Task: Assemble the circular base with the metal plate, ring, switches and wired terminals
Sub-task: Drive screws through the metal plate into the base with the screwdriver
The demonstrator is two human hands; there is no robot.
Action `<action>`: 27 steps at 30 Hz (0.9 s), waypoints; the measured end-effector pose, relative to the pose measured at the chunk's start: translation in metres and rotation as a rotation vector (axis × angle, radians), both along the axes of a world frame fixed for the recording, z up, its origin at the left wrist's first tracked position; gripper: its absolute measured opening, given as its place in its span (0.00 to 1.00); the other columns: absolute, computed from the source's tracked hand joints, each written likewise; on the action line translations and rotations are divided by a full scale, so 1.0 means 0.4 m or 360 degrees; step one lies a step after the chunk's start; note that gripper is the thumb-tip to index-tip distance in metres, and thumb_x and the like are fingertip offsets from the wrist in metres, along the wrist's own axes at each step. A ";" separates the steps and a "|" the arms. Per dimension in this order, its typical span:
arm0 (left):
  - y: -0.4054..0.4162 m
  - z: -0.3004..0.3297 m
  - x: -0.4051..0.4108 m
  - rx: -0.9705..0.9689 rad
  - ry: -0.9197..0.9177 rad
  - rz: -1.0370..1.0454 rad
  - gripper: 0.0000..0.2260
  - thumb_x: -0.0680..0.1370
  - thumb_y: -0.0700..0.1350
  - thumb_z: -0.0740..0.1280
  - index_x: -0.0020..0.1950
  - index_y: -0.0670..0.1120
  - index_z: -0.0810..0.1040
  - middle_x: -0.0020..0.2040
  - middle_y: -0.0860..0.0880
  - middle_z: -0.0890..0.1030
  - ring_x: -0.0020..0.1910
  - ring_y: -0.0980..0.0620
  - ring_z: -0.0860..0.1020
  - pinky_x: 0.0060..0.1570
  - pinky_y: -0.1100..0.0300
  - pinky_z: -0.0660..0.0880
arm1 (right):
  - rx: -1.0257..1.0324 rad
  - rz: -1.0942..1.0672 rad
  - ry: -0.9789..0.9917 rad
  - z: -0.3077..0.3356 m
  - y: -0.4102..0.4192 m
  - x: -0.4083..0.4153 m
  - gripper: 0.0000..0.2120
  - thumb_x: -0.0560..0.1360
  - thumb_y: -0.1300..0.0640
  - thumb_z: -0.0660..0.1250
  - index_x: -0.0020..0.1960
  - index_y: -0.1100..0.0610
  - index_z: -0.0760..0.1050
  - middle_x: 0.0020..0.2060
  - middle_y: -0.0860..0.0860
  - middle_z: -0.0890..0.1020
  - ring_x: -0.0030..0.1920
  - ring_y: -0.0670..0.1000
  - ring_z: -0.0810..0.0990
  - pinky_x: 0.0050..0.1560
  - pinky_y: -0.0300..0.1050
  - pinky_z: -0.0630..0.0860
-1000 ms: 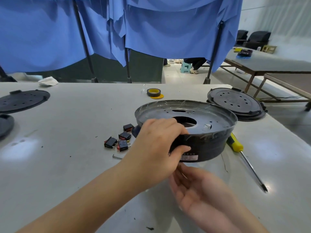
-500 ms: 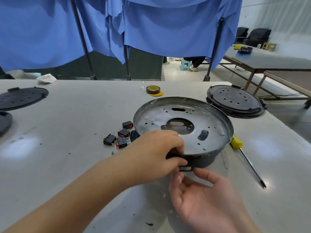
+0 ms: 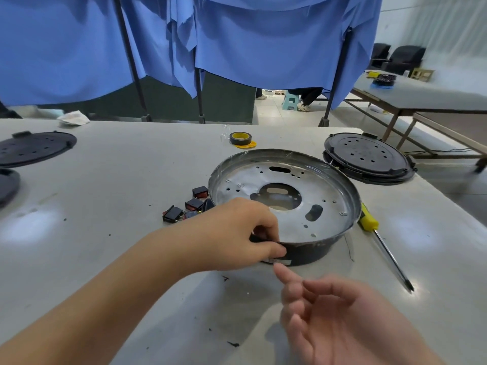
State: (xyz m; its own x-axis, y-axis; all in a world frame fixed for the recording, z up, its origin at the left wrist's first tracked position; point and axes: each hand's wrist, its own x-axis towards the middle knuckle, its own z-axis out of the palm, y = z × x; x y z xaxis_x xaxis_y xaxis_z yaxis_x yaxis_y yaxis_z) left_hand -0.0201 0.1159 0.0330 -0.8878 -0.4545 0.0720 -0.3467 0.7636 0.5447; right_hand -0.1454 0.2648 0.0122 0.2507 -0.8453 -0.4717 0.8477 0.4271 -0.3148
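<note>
Now I see the round base (image 3: 303, 248), black plastic walled with a dull perforated metal plate (image 3: 287, 204) inside, sitting right of frame centre on the smooth grey table (image 3: 110, 196). My left hand (image 3: 237, 235) pinches its near rim, thumb outside, fingers curled over. My right hand (image 3: 334, 320) hovers just below at lower right, fingers loosely spread, holding nothing. Small black switches (image 3: 184, 209) lie just left of the base; a yellow-handled screwdriver (image 3: 379, 241) lies right. Behind sit a tape roll (image 3: 239, 138) and a black disc (image 3: 367, 160) near the table's right edge.
</note>
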 end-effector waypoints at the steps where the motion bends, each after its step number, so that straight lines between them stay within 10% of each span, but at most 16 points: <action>1: -0.002 0.003 0.003 0.0051 0.0003 0.0001 0.05 0.74 0.53 0.71 0.42 0.54 0.81 0.40 0.57 0.81 0.44 0.61 0.78 0.46 0.62 0.75 | -0.0017 0.0004 0.0118 0.010 0.000 -0.001 0.19 0.55 0.73 0.69 0.46 0.68 0.83 0.30 0.58 0.76 0.25 0.55 0.75 0.26 0.48 0.78; 11: -0.076 0.091 0.075 0.0046 0.0278 0.0312 0.06 0.75 0.53 0.68 0.44 0.54 0.83 0.40 0.60 0.83 0.42 0.63 0.80 0.47 0.64 0.78 | -0.0869 -0.0142 0.2087 0.097 -0.035 0.002 0.08 0.72 0.64 0.69 0.42 0.52 0.81 0.32 0.51 0.81 0.33 0.49 0.82 0.35 0.40 0.79; 17: -0.128 0.078 0.099 0.0033 0.0252 0.0392 0.03 0.75 0.50 0.70 0.45 0.55 0.84 0.42 0.60 0.83 0.44 0.64 0.80 0.48 0.63 0.77 | -0.1531 0.0298 0.3270 0.007 -0.141 0.126 0.13 0.77 0.59 0.61 0.60 0.50 0.74 0.57 0.44 0.73 0.57 0.47 0.74 0.58 0.46 0.73; 24: -0.185 0.027 0.110 -0.0020 0.0038 0.0512 0.05 0.75 0.55 0.69 0.49 0.61 0.83 0.55 0.62 0.80 0.57 0.61 0.75 0.62 0.55 0.72 | -0.1435 0.0730 0.3942 -0.049 -0.275 0.244 0.14 0.71 0.69 0.60 0.57 0.64 0.69 0.62 0.61 0.69 0.59 0.61 0.70 0.37 0.49 0.61; 27: -0.196 0.020 0.111 -0.0028 0.0008 0.0518 0.05 0.75 0.55 0.68 0.49 0.60 0.83 0.54 0.62 0.80 0.55 0.62 0.75 0.60 0.57 0.72 | -0.1187 0.0550 0.4182 -0.055 -0.298 0.260 0.14 0.52 0.55 0.75 0.37 0.54 0.79 0.39 0.50 0.81 0.39 0.50 0.81 0.25 0.43 0.65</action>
